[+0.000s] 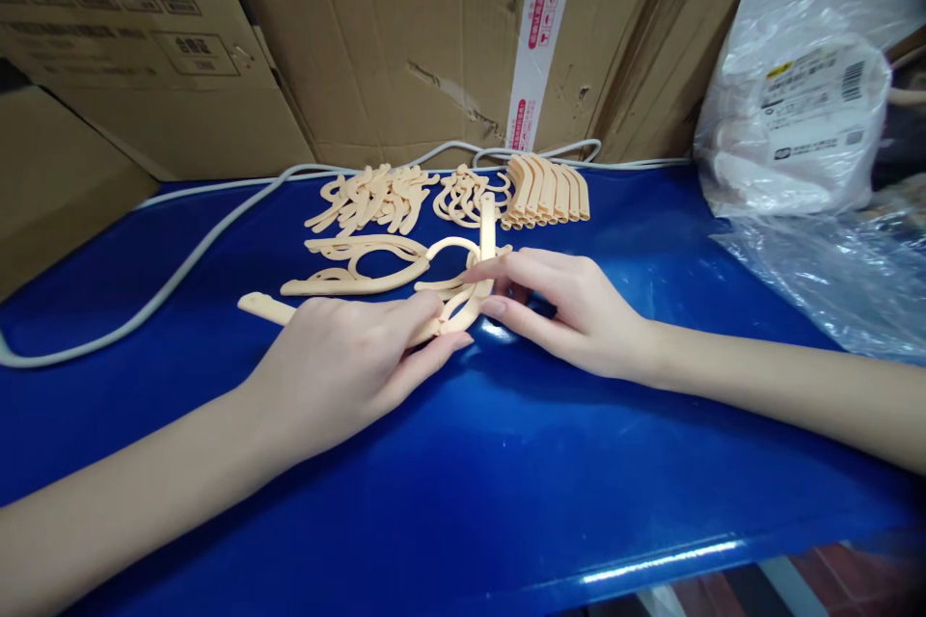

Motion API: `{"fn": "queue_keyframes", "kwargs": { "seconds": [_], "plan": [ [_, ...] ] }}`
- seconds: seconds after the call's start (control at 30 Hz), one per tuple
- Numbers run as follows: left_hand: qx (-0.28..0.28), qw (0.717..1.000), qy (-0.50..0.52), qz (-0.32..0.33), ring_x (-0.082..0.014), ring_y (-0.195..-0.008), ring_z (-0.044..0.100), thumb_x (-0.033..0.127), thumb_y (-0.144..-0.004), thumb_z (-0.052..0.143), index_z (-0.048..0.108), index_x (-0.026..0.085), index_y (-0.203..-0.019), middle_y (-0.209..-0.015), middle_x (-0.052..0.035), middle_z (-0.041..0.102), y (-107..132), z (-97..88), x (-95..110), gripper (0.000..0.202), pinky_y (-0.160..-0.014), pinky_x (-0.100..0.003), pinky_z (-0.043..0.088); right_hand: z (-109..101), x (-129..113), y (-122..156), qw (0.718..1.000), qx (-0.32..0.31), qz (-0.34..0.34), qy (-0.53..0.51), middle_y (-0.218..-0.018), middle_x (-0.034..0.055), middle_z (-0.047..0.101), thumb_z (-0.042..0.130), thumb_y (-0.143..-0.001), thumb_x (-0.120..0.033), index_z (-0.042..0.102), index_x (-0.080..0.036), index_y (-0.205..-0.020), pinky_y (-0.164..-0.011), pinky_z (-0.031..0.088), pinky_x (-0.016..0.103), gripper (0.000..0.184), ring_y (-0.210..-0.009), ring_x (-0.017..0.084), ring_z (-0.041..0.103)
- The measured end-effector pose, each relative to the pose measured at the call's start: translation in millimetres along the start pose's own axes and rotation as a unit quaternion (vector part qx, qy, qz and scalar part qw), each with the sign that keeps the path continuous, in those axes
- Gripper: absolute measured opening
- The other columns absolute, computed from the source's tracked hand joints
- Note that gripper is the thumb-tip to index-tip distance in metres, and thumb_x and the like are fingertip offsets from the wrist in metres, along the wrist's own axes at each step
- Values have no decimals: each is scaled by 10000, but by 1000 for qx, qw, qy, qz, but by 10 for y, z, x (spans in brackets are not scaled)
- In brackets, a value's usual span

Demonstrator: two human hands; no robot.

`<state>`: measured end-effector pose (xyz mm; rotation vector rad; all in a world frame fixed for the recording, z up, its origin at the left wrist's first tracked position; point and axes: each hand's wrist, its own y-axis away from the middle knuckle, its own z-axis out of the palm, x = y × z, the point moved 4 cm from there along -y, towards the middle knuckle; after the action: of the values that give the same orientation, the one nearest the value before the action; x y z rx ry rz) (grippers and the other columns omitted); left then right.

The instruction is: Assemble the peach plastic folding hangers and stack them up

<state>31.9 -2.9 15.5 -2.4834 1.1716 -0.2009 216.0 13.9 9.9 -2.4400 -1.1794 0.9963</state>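
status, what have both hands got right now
Left hand pinches one end of a curved plastic piece. Right hand grips the same piece with its fingers. Loose pieces lie just behind, piles and a white cable beyond.

- Left hand [347, 366] lies palm down mid-frame, fingers drawn together, forearm stretched from the lower left.
- Right hand [579, 313] faces it, fingertips nearly touching, thumb and forefinger pinched, forearm stretched from the right edge.

One left hand [340, 371], one right hand [579, 313], one blue table [506, 463], one labelled plastic bag [796, 96].
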Motion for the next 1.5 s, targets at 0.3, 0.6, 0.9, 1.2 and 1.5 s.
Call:
{"fn": "queue_keyframes", "kwargs": {
  "seconds": [0.3, 0.6, 0.9, 1.2, 1.5],
  "plan": [
    [36, 997, -27, 58, -152, -475, 588, 377, -1027, 468, 576, 217, -707, -564, 27, 629, 13, -25, 57, 372, -469, -281, 331, -26, -10, -1, 997, 38, -9, 71, -934, 48, 678, 543, -1015, -342, 657, -191, -992, -796, 444, 315, 191, -872, 182, 559],
    [61, 988, -60, 127, -157, -627, 687, 311, -1012, 521, 699, 177, -848, -710, 12, 730, 36, -2, 136, 276, -557, -284, 467, -24, 84, -7, 997, 45, 43, 54, -898, 29, 632, 539, -910, -154, 576, -201, -919, -802, 432, 327, 60, -875, 193, 539],
    [45, 984, -108, 131, -192, -793, 673, 268, -1023, 476, 718, 197, -879, -811, -19, 730, -10, 0, 119, 290, -671, -292, 519, -51, 199, -9, 993, 88, 72, -42, -955, 43, 653, 415, -772, -13, 553, -204, -909, -814, 456, 344, 273, -884, 184, 595],
    [-9, 994, -40, 99, -323, -1278, 592, 263, -1039, 398, 652, 74, -1274, -1329, -186, 665, -31, 138, 25, 395, -1044, -472, 515, -13, 543, 4, 960, 134, 138, -201, -947, 19, 653, 450, -750, -45, 403, -243, -980, -877, 533, 357, 307, -957, 165, 688],
    [27, 991, -77, 111, -305, -1012, 729, 253, -1039, 396, 707, 70, -1142, -1084, -155, 771, -31, 27, 69, 376, -834, -433, 581, -56, 503, -38, 963, 142, 167, -155, -1026, 72, 712, 582, -804, -131, 599, -164, -1003, -842, 558, 354, 203, -931, 185, 696]
  ]
}}
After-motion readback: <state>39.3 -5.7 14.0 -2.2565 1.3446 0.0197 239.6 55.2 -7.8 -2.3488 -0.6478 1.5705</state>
